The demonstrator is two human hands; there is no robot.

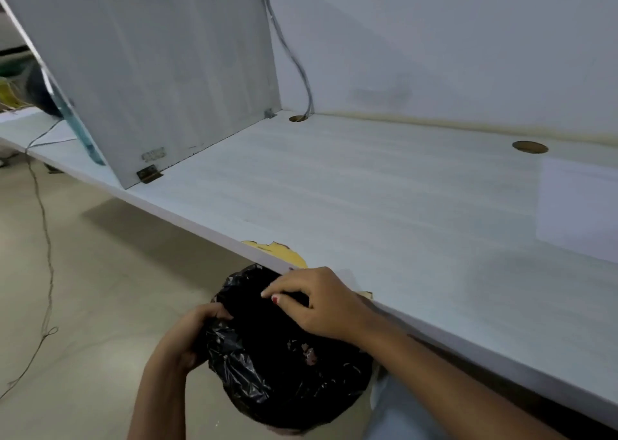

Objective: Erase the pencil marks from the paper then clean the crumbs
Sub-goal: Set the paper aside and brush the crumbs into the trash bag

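A bin lined with a black plastic bag [277, 366] sits just below the white desk's front edge [434, 326]. My left hand [190, 336] grips the bag's left rim, fingers curled over the plastic. My right hand [321, 302] hovers over the bag's open mouth at the desk edge, its fingers bent together; whether it holds anything I cannot tell. A white sheet of paper [575, 205] lies flat at the desk's right side. No eraser or pencil shows.
A white divider panel [150, 72] stands on the desk at the left. Two round cable holes [530, 147] open near the back wall, and a grey cable runs down into the left one. A thin wire [46, 255] trails across the floor. The desk edge is chipped [284, 254].
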